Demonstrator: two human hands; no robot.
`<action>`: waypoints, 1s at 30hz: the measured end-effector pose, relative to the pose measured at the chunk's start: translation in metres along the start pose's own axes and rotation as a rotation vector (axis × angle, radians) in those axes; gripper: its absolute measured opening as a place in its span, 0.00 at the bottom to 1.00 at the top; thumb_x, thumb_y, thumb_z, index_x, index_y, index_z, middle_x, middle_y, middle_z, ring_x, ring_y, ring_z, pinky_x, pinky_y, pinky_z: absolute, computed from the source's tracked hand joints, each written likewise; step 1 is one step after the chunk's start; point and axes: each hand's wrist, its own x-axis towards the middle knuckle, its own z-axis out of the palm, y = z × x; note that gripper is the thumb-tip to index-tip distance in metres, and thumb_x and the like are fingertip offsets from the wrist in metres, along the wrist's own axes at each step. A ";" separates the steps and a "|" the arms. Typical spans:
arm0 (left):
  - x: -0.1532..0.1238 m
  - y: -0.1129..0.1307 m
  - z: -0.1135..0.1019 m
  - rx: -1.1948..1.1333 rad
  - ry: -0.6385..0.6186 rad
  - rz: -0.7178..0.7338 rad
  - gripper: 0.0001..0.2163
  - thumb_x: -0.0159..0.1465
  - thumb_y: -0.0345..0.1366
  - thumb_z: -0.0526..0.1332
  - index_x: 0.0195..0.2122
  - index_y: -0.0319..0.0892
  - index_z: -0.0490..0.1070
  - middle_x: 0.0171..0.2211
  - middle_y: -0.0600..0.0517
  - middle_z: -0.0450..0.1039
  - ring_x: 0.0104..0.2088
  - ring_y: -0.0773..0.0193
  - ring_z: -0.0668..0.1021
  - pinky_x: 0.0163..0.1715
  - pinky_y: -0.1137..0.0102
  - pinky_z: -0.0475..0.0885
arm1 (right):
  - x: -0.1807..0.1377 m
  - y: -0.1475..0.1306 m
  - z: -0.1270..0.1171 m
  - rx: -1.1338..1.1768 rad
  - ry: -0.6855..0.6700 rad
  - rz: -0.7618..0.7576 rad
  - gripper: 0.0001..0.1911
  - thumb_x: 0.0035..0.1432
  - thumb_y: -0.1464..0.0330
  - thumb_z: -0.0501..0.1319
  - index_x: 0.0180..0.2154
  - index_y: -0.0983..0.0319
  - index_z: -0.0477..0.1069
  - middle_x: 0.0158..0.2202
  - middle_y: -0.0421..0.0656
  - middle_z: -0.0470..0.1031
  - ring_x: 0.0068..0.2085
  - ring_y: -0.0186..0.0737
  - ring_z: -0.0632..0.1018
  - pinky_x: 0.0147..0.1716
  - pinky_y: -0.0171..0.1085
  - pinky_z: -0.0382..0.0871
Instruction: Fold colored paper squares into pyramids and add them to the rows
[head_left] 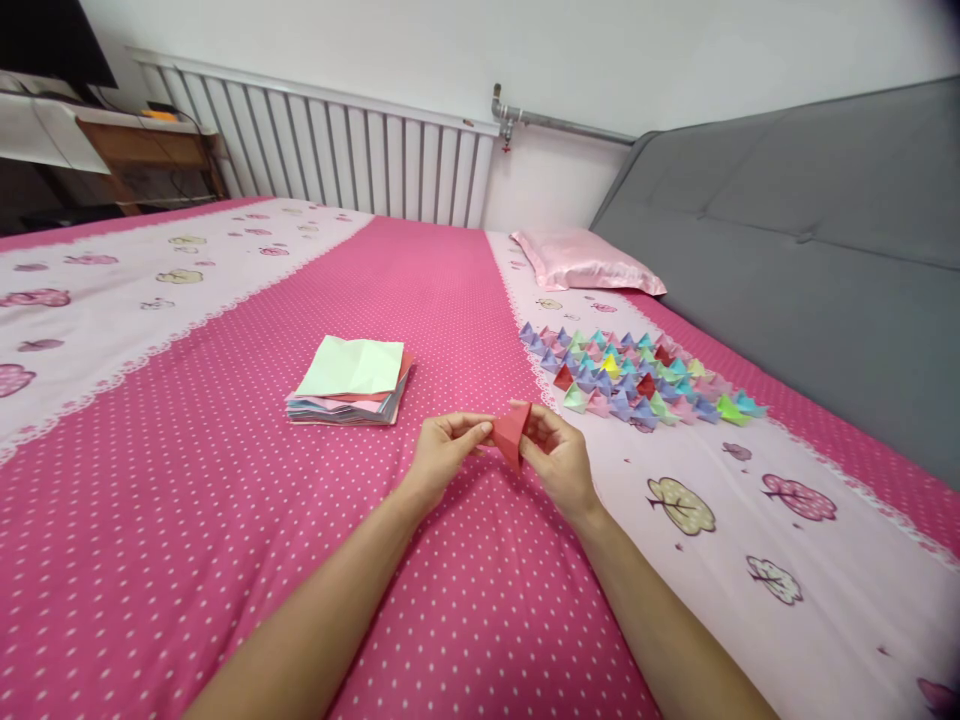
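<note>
Between my two hands, above the pink dotted bedspread [442, 270], is a small folded piece of red paper [510, 434]. My left hand [442, 455] pinches its left corner between thumb and fingers. On the other side, my right hand [561, 460] grips the right edge, with some fingers hidden behind the paper. To the left lies a stack of square paper sheets [351, 372], a pale green one on top. Several rows of small folded paper boats [622, 380] in many colours stand to the right.
A pink satin pillow [585, 263] rests beyond the boats, near the grey padded headboard [810, 220]. Along the far wall runs a white radiator [322, 140] with a metal pipe [570, 125]. At the far left, a wooden desk [146, 150] holds a dark monitor [52, 45].
</note>
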 end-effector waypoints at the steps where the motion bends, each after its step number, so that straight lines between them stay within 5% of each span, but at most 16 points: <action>1: 0.000 -0.001 0.001 0.005 -0.018 -0.003 0.12 0.50 0.38 0.67 0.32 0.36 0.77 0.29 0.47 0.78 0.27 0.67 0.76 0.29 0.73 0.69 | 0.000 0.001 0.000 -0.006 0.000 0.015 0.18 0.49 0.69 0.64 0.44 0.61 0.70 0.39 0.44 0.77 0.39 0.40 0.78 0.40 0.39 0.72; 10: -0.003 -0.004 0.004 -0.022 -0.127 -0.067 0.11 0.51 0.39 0.67 0.30 0.35 0.77 0.22 0.50 0.75 0.22 0.72 0.72 0.27 0.75 0.66 | -0.002 0.000 0.002 -0.137 0.046 -0.148 0.08 0.48 0.72 0.62 0.34 0.58 0.75 0.38 0.42 0.75 0.41 0.40 0.75 0.42 0.39 0.69; 20: -0.011 -0.008 0.014 -0.091 -0.370 -0.132 0.31 0.48 0.36 0.69 0.54 0.41 0.63 0.44 0.42 0.71 0.41 0.59 0.75 0.39 0.67 0.69 | -0.003 0.004 0.000 -0.323 0.189 -0.133 0.07 0.50 0.73 0.58 0.33 0.61 0.73 0.36 0.44 0.74 0.37 0.39 0.75 0.36 0.37 0.69; 26: -0.012 -0.010 0.018 -0.192 -0.260 -0.183 0.29 0.50 0.32 0.67 0.53 0.39 0.61 0.35 0.47 0.73 0.30 0.66 0.75 0.35 0.68 0.70 | -0.002 0.003 -0.001 -0.345 0.160 -0.171 0.09 0.47 0.76 0.58 0.30 0.60 0.74 0.38 0.44 0.73 0.40 0.39 0.75 0.36 0.37 0.69; 30: -0.009 -0.007 0.015 -0.216 -0.197 -0.153 0.18 0.51 0.31 0.65 0.44 0.38 0.70 0.35 0.47 0.74 0.31 0.67 0.75 0.34 0.72 0.70 | -0.002 -0.001 -0.004 -0.354 0.078 -0.160 0.16 0.48 0.77 0.55 0.35 0.57 0.76 0.45 0.45 0.72 0.46 0.41 0.73 0.42 0.40 0.69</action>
